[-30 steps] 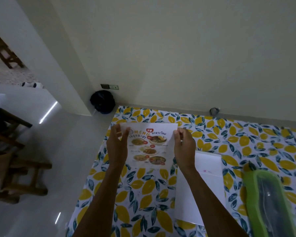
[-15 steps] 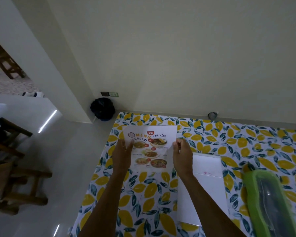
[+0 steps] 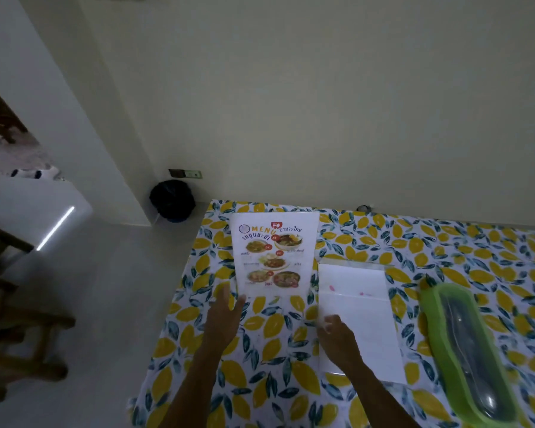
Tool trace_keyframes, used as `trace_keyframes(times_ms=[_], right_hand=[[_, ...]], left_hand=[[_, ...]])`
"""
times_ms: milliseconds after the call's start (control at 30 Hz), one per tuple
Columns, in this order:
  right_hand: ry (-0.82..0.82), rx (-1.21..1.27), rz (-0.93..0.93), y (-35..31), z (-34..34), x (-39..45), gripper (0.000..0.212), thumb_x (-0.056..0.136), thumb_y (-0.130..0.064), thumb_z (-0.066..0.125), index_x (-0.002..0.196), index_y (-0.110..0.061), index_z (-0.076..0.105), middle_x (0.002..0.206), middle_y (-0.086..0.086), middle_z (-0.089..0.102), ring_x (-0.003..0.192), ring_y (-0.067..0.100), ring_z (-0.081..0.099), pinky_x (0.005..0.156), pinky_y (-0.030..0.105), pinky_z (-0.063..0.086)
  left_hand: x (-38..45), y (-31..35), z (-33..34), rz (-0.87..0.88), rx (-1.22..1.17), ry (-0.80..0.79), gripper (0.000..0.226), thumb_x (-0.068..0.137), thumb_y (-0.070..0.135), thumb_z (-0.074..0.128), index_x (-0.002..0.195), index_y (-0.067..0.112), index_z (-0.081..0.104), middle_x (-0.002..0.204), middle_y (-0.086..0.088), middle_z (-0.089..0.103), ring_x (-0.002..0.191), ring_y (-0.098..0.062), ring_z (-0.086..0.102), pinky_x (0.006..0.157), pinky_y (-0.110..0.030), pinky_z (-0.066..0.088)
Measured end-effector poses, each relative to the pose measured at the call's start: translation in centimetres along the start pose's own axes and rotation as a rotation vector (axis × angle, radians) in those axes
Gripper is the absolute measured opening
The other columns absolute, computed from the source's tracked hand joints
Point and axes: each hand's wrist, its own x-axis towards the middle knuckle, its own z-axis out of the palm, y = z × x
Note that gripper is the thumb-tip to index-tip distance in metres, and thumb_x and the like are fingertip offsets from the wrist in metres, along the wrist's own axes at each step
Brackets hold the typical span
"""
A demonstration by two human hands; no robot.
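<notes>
Hands reach out over the worktop [image 3: 445, 242], which wears a lemon-print cloth. The right hand [image 3: 337, 335] lies nearest, its fingers loosely curled at the left edge of a white sheet [image 3: 362, 319]; whether it pinches that edge I cannot tell. The left hand [image 3: 224, 316] is released, its straight, blurred fingers pointing at the near left corner of the menu [image 3: 275, 254]. The menu lies flat, face up, just left of the sheet and farther out. A green box [image 3: 464, 350] sits on the right. On the floor past the worktop's far left corner, a black bin [image 3: 172, 199] stands against the wall.
</notes>
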Motion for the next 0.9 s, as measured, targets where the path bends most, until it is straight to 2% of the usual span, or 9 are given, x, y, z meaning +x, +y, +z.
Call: trace_keyframes(times_ms=[167, 267, 400, 533, 633, 700, 767, 833, 900], right_hand=[[-0.02, 0.027, 0.183, 5.5, -0.2, -5.4, 0.03, 0.095, -0.026, 0.055, 0.122, -0.013, 0.059, 0.109, 0.009, 0.069, 0.098, 0.025, 0.066, 0.085, 0.034, 0.051], [0.029, 0.035, 0.194, 7.7, -1.9, -8.2, 0.027, 0.097, -0.024, 0.055, 0.121, -0.012, 0.058, 0.102, 0.004, 0.068, 0.087, 0.021, 0.061, 0.078, 0.032, 0.048], [0.121, 0.042, 0.177, 9.3, -4.8, -10.5, 0.008, 0.095, -0.02, 0.061, 0.102, -0.02, 0.059, 0.103, 0.003, 0.064, 0.094, 0.025, 0.062, 0.082, 0.034, 0.048], [0.145, 0.041, 0.207, 12.5, -6.9, -9.8, 0.026, 0.094, -0.026, 0.062, 0.115, -0.011, 0.061, 0.107, 0.012, 0.069, 0.1, 0.031, 0.066, 0.083, 0.039, 0.052], [0.155, 0.04, 0.218, 13.8, -8.2, -8.2, 0.031, 0.095, -0.023, 0.059, 0.123, -0.01, 0.061, 0.114, 0.012, 0.069, 0.105, 0.031, 0.065, 0.08, 0.029, 0.043], [0.125, 0.067, 0.255, 14.1, -9.2, -7.0, 0.024, 0.091, -0.018, 0.058, 0.114, -0.012, 0.062, 0.105, 0.009, 0.069, 0.099, 0.031, 0.065, 0.075, 0.031, 0.041], [0.09, 0.096, 0.258, 14.6, -9.7, -5.7, 0.012, 0.087, -0.017, 0.055, 0.097, -0.012, 0.061, 0.088, 0.01, 0.067, 0.084, 0.03, 0.063, 0.07, 0.037, 0.045], [0.082, 0.073, 0.233, 15.2, -9.8, -4.7, 0.01, 0.089, -0.02, 0.055, 0.094, -0.012, 0.058, 0.085, 0.01, 0.064, 0.079, 0.029, 0.061, 0.067, 0.038, 0.044], [0.091, 0.07, 0.216, 16.1, -9.4, -3.8, 0.009, 0.091, -0.023, 0.057, 0.094, -0.015, 0.054, 0.084, 0.004, 0.058, 0.079, 0.025, 0.056, 0.064, 0.033, 0.04]], left_hand=[[-4.0, -3.0, 2.9, -0.018, -0.118, -0.025, 0.071, 0.098, 0.048, 0.05, 0.155, 0.012, 0.028, 0.157, -0.007, 0.038, 0.139, -0.024, 0.044, 0.11, -0.038, 0.038], [-6.3, -2.7, 6.8, 0.003, -0.125, -0.113, 0.067, 0.099, 0.044, 0.05, 0.154, 0.011, 0.03, 0.156, -0.007, 0.039, 0.139, -0.024, 0.043, 0.109, -0.036, 0.037], [-8.0, -1.3, 11.7, 0.009, -0.135, -0.248, 0.068, 0.098, 0.048, 0.05, 0.154, 0.014, 0.031, 0.156, -0.006, 0.039, 0.14, -0.022, 0.043, 0.113, -0.038, 0.036], [-8.9, 0.5, 15.5, 0.039, -0.11, -0.252, 0.067, 0.098, 0.048, 0.05, 0.153, 0.014, 0.033, 0.155, -0.006, 0.042, 0.137, -0.022, 0.047, 0.112, -0.041, 0.039], [-8.9, 1.4, 18.1, 0.004, -0.067, -0.263, 0.065, 0.098, 0.047, 0.052, 0.15, 0.012, 0.037, 0.149, -0.009, 0.049, 0.132, -0.025, 0.052, 0.109, -0.039, 0.041], [-8.7, 1.6, 19.8, -0.01, -0.034, -0.248, 0.063, 0.097, 0.047, 0.054, 0.148, 0.012, 0.041, 0.147, -0.01, 0.051, 0.13, -0.026, 0.053, 0.108, -0.04, 0.042], [-8.7, 1.6, 21.2, -0.011, 0.027, -0.189, 0.06, 0.096, 0.047, 0.055, 0.146, 0.013, 0.046, 0.144, -0.008, 0.053, 0.13, -0.026, 0.052, 0.108, -0.041, 0.042], [-8.8, 1.5, 22.2, 0.001, 0.109, -0.099, 0.049, 0.096, 0.041, 0.056, 0.139, 0.017, 0.053, 0.135, -0.008, 0.058, 0.127, -0.029, 0.051, 0.105, -0.043, 0.044], [-9.1, 1.6, 22.7, -0.01, 0.15, -0.019, 0.039, 0.095, 0.03, 0.061, 0.13, 0.012, 0.059, 0.126, -0.012, 0.058, 0.121, -0.034, 0.051, 0.1, -0.044, 0.045]])
